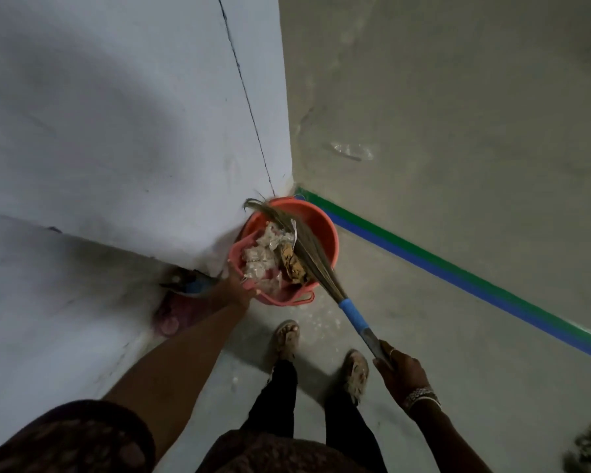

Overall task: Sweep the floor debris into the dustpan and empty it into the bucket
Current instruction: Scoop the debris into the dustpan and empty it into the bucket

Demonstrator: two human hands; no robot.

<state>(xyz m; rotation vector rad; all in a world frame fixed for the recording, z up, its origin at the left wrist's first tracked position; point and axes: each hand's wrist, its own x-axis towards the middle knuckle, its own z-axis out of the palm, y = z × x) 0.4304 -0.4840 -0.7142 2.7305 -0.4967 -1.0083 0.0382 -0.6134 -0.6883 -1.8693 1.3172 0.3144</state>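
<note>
An orange bucket (321,227) stands on the floor against the white wall's corner. A pink dustpan (239,252) is tipped over the bucket's near rim, loaded with white scraps and a brown wrapper (293,262). My left hand (234,290) grips the dustpan at its lower left edge. My right hand (401,372) holds the broom's handle (355,317), which has a blue wrap. The broom's grass bristles (307,242) lie across the dustpan's load and over the bucket's mouth.
A white wall (116,131) fills the left. A blue and green stripe (458,268) runs across the concrete floor to the right. A clear plastic scrap (352,151) lies farther off. Blue and pink items (188,295) lie at the wall's base. My sandalled feet (321,353) stand just behind the bucket.
</note>
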